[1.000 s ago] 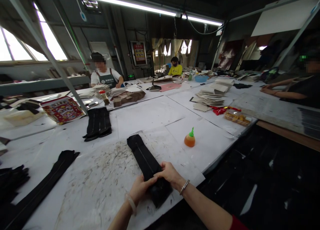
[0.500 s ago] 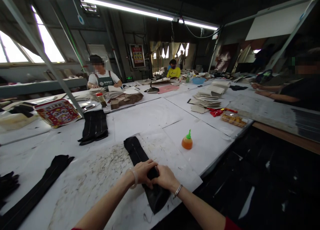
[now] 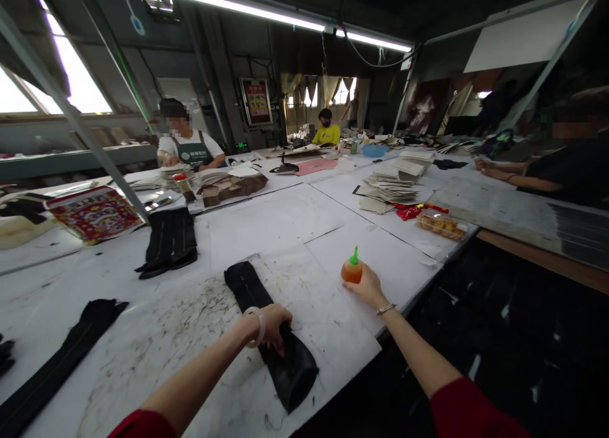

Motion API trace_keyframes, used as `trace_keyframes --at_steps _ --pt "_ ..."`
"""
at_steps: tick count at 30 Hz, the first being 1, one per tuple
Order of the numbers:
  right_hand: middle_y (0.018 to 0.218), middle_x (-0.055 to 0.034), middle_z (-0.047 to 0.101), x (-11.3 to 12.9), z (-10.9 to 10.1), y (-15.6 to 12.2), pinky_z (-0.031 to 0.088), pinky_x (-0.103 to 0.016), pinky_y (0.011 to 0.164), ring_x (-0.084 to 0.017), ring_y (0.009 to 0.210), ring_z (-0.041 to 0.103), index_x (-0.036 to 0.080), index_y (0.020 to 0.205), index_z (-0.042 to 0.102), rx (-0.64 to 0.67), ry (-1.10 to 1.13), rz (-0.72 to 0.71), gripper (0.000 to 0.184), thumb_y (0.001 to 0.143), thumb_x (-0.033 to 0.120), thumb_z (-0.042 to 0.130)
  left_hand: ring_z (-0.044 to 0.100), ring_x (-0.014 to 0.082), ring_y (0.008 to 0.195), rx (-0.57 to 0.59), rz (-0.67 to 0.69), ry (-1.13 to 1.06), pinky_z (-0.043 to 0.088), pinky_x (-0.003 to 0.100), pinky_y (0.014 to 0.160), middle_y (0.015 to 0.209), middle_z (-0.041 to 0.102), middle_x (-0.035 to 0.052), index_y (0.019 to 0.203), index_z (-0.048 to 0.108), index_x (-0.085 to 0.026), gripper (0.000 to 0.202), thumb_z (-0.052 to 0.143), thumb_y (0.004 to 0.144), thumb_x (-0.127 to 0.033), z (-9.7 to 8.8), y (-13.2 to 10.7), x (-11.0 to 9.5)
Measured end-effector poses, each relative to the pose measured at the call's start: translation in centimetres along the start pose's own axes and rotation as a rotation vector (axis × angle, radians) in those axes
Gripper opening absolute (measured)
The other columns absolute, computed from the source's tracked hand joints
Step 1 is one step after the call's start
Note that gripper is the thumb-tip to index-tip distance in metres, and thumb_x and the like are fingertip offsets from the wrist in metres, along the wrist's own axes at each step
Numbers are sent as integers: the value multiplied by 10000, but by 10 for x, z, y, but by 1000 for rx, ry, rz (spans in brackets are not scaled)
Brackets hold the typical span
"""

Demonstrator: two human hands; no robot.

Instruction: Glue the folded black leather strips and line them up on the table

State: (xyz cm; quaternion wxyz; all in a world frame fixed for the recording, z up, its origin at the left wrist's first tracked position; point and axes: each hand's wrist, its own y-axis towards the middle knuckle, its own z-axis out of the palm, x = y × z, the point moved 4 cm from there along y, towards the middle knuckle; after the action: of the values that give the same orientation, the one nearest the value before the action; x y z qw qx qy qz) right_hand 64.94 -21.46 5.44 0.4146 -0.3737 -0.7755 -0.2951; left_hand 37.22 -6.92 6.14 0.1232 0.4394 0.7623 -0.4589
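Note:
A long black fabric strip [image 3: 247,289] lies on the scuffed white table [image 3: 181,324] in front of me. My left hand [image 3: 273,324] presses down on its middle, fingers curled over the cloth. My right hand [image 3: 365,289] reaches out to a small orange squeeze bottle with a green nozzle [image 3: 351,270], and its fingertips touch the bottle's base. The bottle stands upright on the table.
More black strips lie at the left [image 3: 57,362] and further back [image 3: 169,241]. A red printed box [image 3: 92,212], paper stacks [image 3: 394,181] and a snack tray [image 3: 440,224] sit on the table. Other people work across the table and at the right. The table's edge drops off on the right.
My right hand left the black strip and moved right to the orange bottle. My left hand stayed on the strip.

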Motion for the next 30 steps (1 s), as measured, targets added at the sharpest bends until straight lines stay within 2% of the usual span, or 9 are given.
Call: trace_keyframes --at_steps 3,5,10,14,16,20,22,26,30 --pt "954 -53 650 4 8 6 419 -452 938 -288 1026 580 192 959 591 51 157 24 554 457 291 802 525 213 395 41 -44 -123 446 350 455 400 522 -26 691 622 -228 390 850 397 -343 0 -1 -1" --pt "889 -33 649 10 6 2 470 -437 859 -260 912 614 192 970 585 98 285 48 528 502 327 788 518 198 395 79 -35 -154 438 333 443 417 536 -19 644 626 -223 352 849 392 -323 -3 -2 -3" --pt "1004 -32 658 41 -16 -16 537 -410 787 -231 908 647 239 1036 572 254 625 96 427 671 431 683 455 145 383 151 22 -167 376 278 390 438 536 -17 547 631 -214 330 873 358 -334 -20 -11 -12" --pt "894 -24 663 65 -30 -37 560 -386 747 -205 804 651 249 935 623 179 1136 321 371 687 508 718 424 115 397 221 72 -184 342 244 374 468 558 -26 569 661 -221 270 858 412 -320 -32 -24 -19" --pt "880 -31 668 75 -31 -50 568 -390 740 -207 794 649 243 910 643 180 1266 401 354 700 519 717 426 111 410 247 92 -187 340 238 375 500 587 -25 607 693 -227 252 852 430 -310 -36 -31 -21" --pt "985 -59 688 93 -31 -73 558 -361 632 -229 787 653 255 1034 653 350 1157 354 397 671 374 762 416 105 402 274 134 -217 322 227 356 509 601 -24 650 728 -226 253 853 436 -273 -39 -45 -25" --pt "1051 -76 685 98 -30 -79 546 -338 599 -248 838 656 254 1050 651 369 1090 308 406 681 388 755 425 111 390 266 152 -282 306 226 335 505 609 -15 639 735 -217 284 872 394 -258 -41 -51 -27" --pt "1220 -74 629 107 -22 -91 576 -385 726 -280 1052 626 285 1112 625 420 1130 319 459 747 561 672 472 135 408 250 151 -366 300 227 324 530 639 1 626 741 -214 338 892 325 -240 -46 -58 -29" --pt "1209 -57 627 122 -8 -106 544 -447 871 -272 1085 620 315 1216 561 557 1130 320 565 724 540 723 435 117 416 288 137 -323 287 231 358 524 629 -11 652 740 -226 283 868 401 -252 -48 -59 -27"
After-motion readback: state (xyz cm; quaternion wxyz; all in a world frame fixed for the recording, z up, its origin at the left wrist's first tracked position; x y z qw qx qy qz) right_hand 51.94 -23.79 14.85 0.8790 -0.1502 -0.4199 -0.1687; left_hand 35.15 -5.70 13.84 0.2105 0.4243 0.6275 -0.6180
